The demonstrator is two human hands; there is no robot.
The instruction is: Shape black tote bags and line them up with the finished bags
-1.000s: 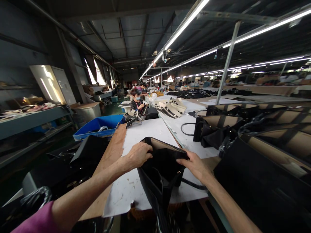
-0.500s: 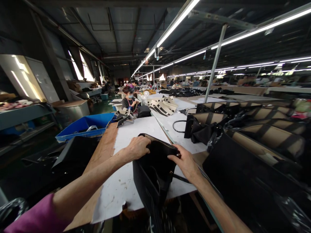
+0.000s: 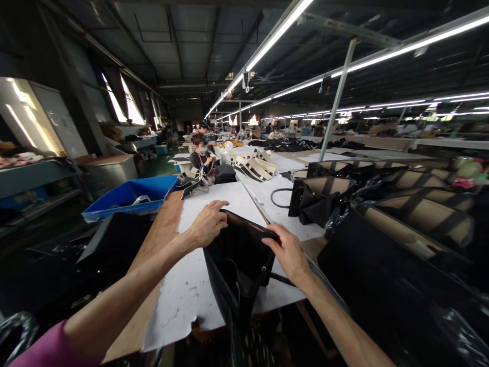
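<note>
A black handbag (image 3: 244, 250) stands in front of me on the white-covered table, its mouth partly spread. A tan edge shows along its far rim, and a small gold-coloured metal piece sits inside near the right side. At the rim's far left corner is my left hand (image 3: 208, 225), closed at the edge with its index finger stretched forward; its grip is partly hidden. My right hand (image 3: 288, 252) pinches the rim's right end, thumb inside and fingers over the top. The bag's lower part runs into shadow close to me.
Many black bags with tan linings (image 3: 424, 219) crowd the right side. A blue bin (image 3: 130, 196) and dark bag pieces (image 3: 110, 244) lie left. Black-and-cream cut pieces (image 3: 254, 165) rest ahead, near a seated co-worker (image 3: 200, 155). A metal post (image 3: 340, 102) rises right of centre.
My left hand has slid a little left and outward to the rim's corner, its index finger now straighter. The bag's mouth has shifted slightly left; my right hand stays on the rim.
</note>
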